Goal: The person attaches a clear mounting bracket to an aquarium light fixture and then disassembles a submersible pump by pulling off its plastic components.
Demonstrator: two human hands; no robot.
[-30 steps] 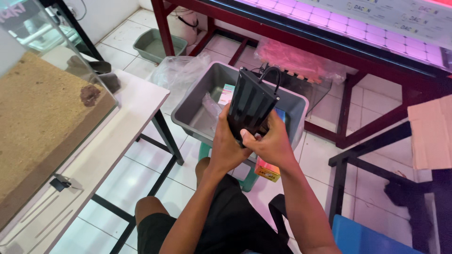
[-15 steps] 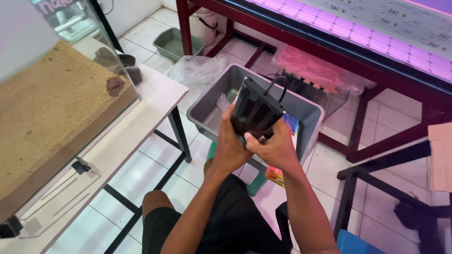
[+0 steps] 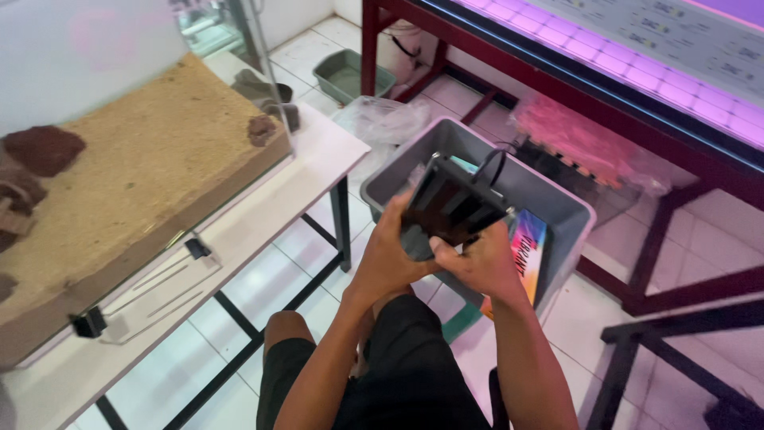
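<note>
A: Largest item we log?

B: The glass tank (image 3: 151,183) on the white table (image 3: 310,171), at left. It holds a bed of sand with dark red rocks (image 3: 41,149) along its left side. We also see small black clips (image 3: 89,322) on the tank's near edge.

A: Next?

B: The red-framed rack (image 3: 509,68) across the top right, lit pink-purple from above. Beneath it lies a crumpled clear plastic bag (image 3: 382,119), and a small green tray (image 3: 350,76) sits on the tiled floor behind that.

A: And in front of us?

B: The grey plastic tub (image 3: 549,199), standing just above our knees. A brightly coloured packet (image 3: 529,243) leans inside against its near right wall.

A: The held piece?

B: A black slatted box-shaped device (image 3: 454,203), tilted, with a black cord looping from its top. We hold it over the tub's near rim.

A: Hands?

B: Our left hand (image 3: 394,251) is clamped on the device's lower left side, fingers wrapped around it. Our right hand (image 3: 477,263) grips its underside from the right, thumb pressed against the body. The two hands touch each other below the device.
</note>
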